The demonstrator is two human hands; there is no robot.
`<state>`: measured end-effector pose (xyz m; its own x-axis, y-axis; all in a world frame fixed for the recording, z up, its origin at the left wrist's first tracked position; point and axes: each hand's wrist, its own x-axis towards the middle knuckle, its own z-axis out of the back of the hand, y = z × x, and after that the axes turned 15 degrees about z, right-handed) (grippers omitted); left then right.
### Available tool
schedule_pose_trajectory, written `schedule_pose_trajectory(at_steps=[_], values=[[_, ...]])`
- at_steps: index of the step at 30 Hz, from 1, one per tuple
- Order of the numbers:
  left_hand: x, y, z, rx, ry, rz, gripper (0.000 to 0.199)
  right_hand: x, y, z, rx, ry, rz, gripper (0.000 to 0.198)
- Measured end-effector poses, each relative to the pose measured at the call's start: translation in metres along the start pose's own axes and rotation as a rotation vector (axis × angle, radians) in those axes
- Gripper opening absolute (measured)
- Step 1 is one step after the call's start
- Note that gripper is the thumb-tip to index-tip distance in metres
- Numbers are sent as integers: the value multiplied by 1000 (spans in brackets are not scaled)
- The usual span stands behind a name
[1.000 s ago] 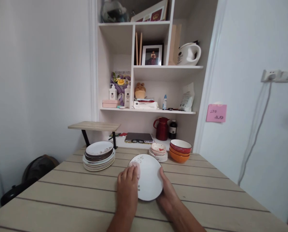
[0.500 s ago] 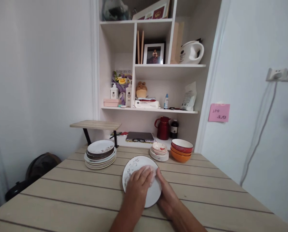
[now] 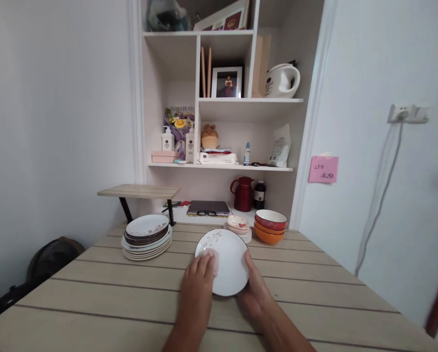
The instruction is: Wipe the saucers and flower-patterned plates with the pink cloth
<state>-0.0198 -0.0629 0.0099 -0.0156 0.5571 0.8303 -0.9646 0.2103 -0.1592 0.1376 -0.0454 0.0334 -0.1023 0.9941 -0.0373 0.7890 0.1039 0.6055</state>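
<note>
- A round white ceramic plate (image 3: 233, 264) with a thin dark rim and grey-brown floral print is held in front of the person, above the near middle of the pale wooden table (image 3: 130, 293) with dark lines; its face is tilted toward the person.
- Whether the lower edge of the plate touches the table, I cannot tell.
- The left hand (image 3: 196, 288) holds a pale pink, thin cloth (image 3: 215, 260) against the left part of the plate; its fingers are close together and lie over the cloth, while its thumb is hidden.
- The right hand (image 3: 257, 291) grips the plate at the right edge, with the thumb along the rim; its other fingers are behind the plate, so I cannot tell if they are spread.
- To the left, well apart from the hands, stands a stack of white and dark-rimmed round plates (image 3: 147, 248).
- Behind the plate are small pinkish-white dishes (image 3: 238, 224), stacked, and just beside them, on the right, red and orange round bowls (image 3: 270, 232), also stacked.
</note>
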Motion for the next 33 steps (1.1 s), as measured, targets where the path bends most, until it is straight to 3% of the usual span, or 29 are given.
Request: schedule_pose_trajectory(at_steps=[7, 14, 18, 21, 28, 33], values=[[-6, -16, 5, -216, 145, -249, 47, -5, -7, -1, 15, 126, -95, 70], [-3, -17, 17, -269, 247, -160, 52, -14, -17, -7, 28, 119, -131, 53], [-4, -21, 22, -360, 305, -164, 44, -11, -9, -8, 69, 143, -172, 65], [-4, -21, 22, -336, 291, -148, 40, -3, -3, -5, 86, 144, -118, 73], [-1, -6, 19, -131, 157, -13, 33, 6, 4, 8, -37, -16, 14, 74], [1, 5, 22, 41, -1, 152, 39, -1, 1, 4, -123, 7, 17, 72]])
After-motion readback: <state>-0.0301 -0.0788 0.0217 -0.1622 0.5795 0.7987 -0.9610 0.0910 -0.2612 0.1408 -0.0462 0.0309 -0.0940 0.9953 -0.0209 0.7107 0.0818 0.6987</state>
